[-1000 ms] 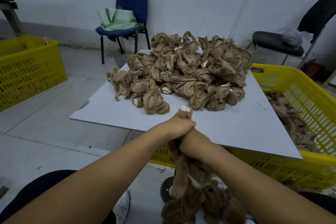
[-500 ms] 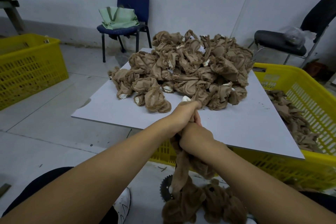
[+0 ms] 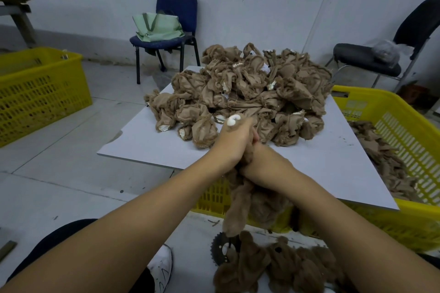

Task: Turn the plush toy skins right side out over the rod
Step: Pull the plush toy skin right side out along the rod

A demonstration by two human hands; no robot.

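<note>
A brown plush toy skin [image 3: 240, 200] hangs down in front of me, its furry side showing. My left hand [image 3: 234, 141] is closed around its top, where a white-tipped end pokes out above my fist. Just below, my right hand [image 3: 256, 170] grips the same skin. The rod itself is hidden by hands and fabric; only a dark toothed disc [image 3: 220, 248] shows on the floor beneath. A big pile of inside-out tan skins [image 3: 247, 93] lies on the white board [image 3: 152, 140] beyond my hands. Furry turned skins [image 3: 281, 266] are heaped by my lap.
A yellow crate [image 3: 404, 228] under and right of the board holds more tan skins. Another yellow crate [image 3: 40, 88] stands at the left. A blue chair [image 3: 176, 21] with a green bag is against the wall, and a black chair [image 3: 385, 54] at the right.
Both hands have moved up and away from me along the skin, reaching the edge of the pile. The white-tipped end now sticks out further above my left fist.
</note>
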